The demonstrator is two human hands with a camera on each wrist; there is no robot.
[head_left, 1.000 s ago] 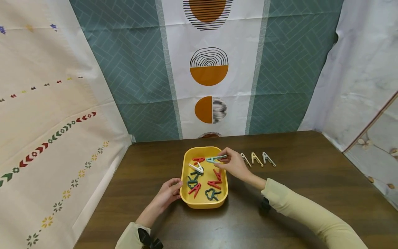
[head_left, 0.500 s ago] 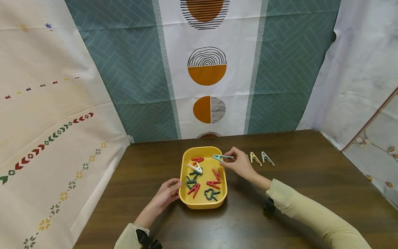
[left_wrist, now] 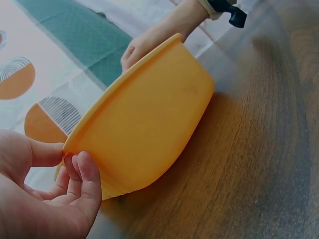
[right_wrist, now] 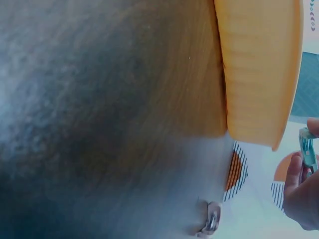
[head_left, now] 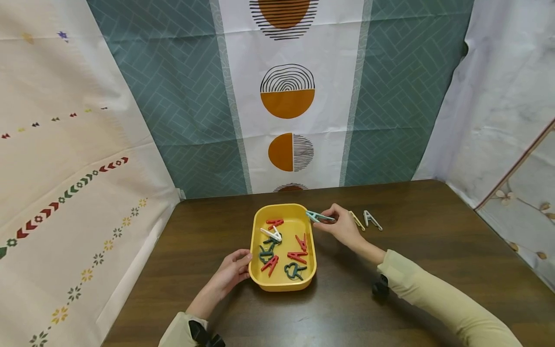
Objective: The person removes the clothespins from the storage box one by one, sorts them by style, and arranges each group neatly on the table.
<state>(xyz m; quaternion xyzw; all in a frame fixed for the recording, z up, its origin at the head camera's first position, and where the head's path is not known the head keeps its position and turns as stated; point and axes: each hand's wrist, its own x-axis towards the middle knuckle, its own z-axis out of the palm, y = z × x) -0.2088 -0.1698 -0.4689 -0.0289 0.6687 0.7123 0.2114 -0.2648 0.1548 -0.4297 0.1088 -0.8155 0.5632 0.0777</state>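
Observation:
My right hand [head_left: 343, 228] pinches a light teal clothespin [head_left: 318, 216] beside the far right corner of a yellow plastic bin [head_left: 286, 287]. In the right wrist view the same clothespin [right_wrist: 307, 149] shows between the thumb and fingers. At the bin's left side my left hand [head_left: 231, 270] grips the rim, with the thumb at the top edge and the fingers against the outer wall in the left wrist view. Inside the bin lie several red clothespins [head_left: 297, 257], dark green clips [head_left: 295, 271] and one white clothespin [head_left: 272, 234].
Right of my right hand, a yellow clothespin [head_left: 358, 221] and a pale grey clothespin [head_left: 372, 220] lie on the dark wooden table [head_left: 416, 231]. Hanging patterned cloths [head_left: 390, 96] stand behind the table and along both sides.
My right hand has moved right with the teal clothespin, from over the bin to its far right corner. It now covers part of the row on the table. My left hand stays on the rim.

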